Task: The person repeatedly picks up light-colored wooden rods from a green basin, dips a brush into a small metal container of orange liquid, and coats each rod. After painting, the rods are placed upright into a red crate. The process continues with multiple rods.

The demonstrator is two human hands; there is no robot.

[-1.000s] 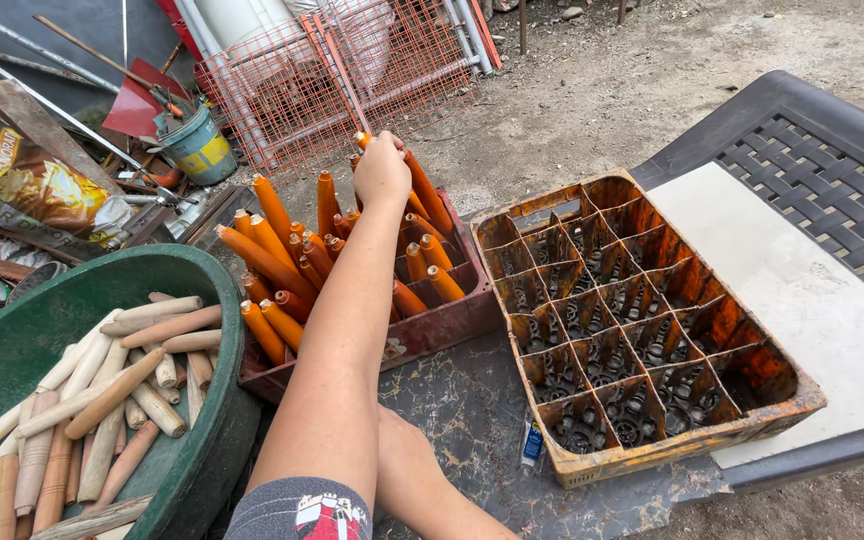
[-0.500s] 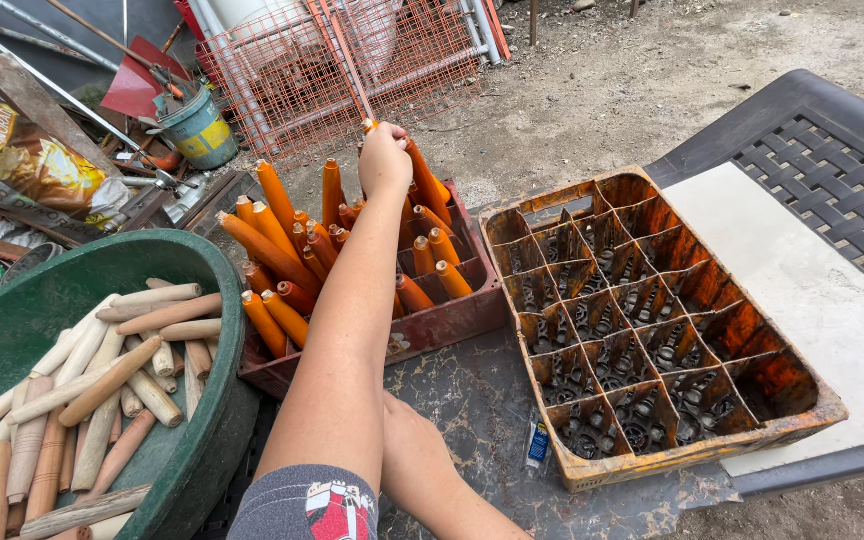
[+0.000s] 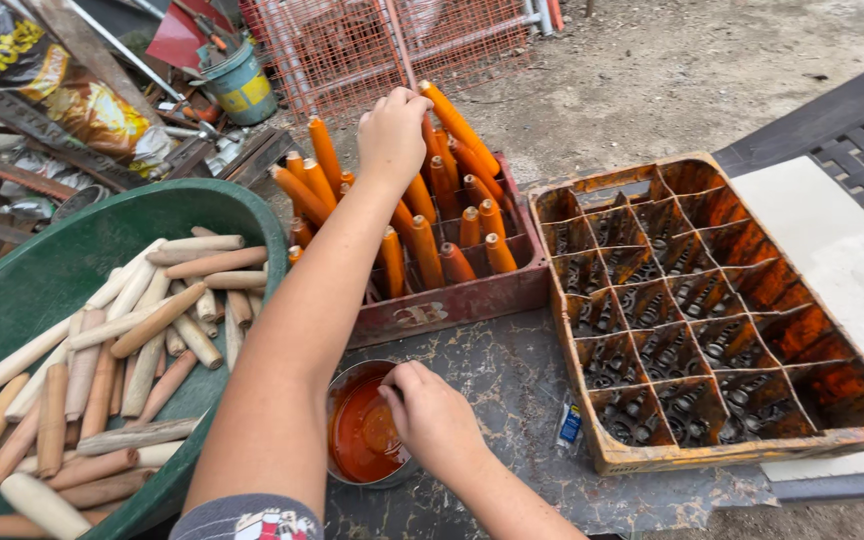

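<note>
A crumpled yellow-orange printed bag [image 3: 102, 115] lies among scrap, upper left.

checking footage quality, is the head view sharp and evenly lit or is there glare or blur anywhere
Head view: soft, even daylight with no hard shadows; the left hand on an orange stick and the right hand at the tin of orange stain look sharp; slight sheen on the stain; wide-lens stretch bends the empty crate toward the frame edge.

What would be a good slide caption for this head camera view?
Left hand places an orange-stained wooden handle in a red crate; right hand reaches into a can of orange stain.
</note>
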